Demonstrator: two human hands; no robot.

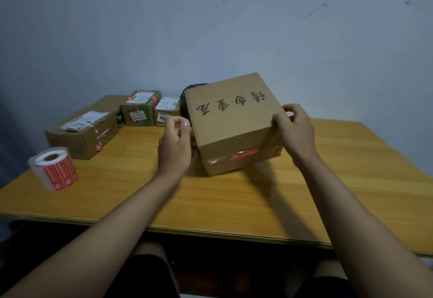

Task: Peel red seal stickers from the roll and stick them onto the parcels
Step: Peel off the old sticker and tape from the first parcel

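Right hand [295, 131] fingers grip tilted cardboard box [234, 119] — left hand [175, 144] curled beside, empty.

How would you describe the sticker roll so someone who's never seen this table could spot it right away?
Start at the yellow wooden table and go to its left edge, nearer the person than the row of cardboard parcels by the wall. The sticker roll stands there alone, away from both hands. It is the only round thing: a white-cored roll wrapped in red printed stickers, while everything nearby is a brown box.
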